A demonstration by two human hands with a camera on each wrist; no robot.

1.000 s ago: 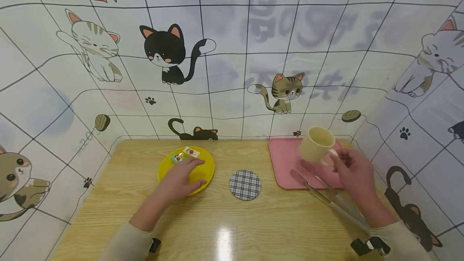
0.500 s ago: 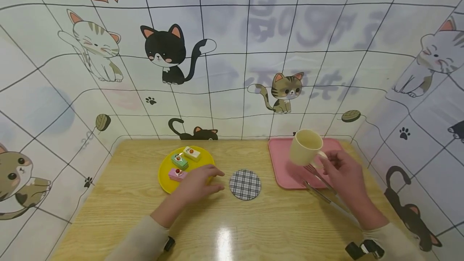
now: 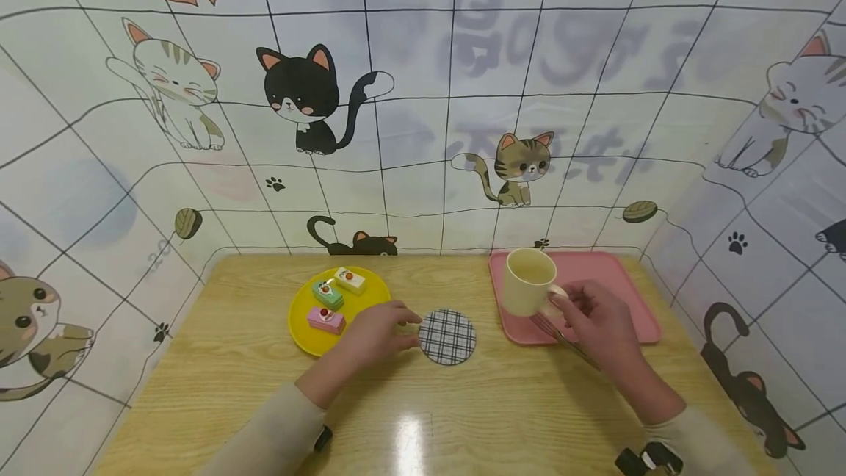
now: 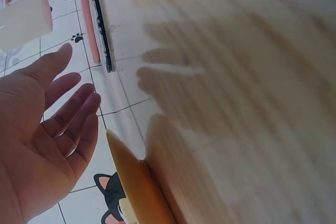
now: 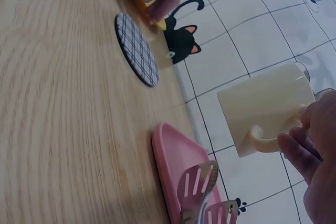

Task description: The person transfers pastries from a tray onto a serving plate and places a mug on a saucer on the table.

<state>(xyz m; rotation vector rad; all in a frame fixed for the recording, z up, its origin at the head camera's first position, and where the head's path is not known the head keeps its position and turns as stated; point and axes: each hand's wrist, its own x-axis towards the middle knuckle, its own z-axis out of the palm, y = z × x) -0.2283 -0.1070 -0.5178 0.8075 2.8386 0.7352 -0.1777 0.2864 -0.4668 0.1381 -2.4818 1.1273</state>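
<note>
My right hand pinches the handle of a cream mug, which hangs upright over the left part of a pink tray. In the right wrist view a gap shows between the mug and the tray. Beneath the mug, a metal fork lies across the tray's front edge; a second fork's head shows in the right wrist view. My left hand has loosely extended fingers and holds nothing. Its fingertips are right at the left edge of a round plaid coaster on the table.
On the left a yellow plate carries a pink toy cake slice, a green one and a cream one. A cat-printed cloth wall encloses the wooden table at the back and sides.
My right hand has carried the mug leftward and slightly nearer over the tray. My left hand has moved right from above the plate to the coaster's edge, uncovering the toy cake slices.
</note>
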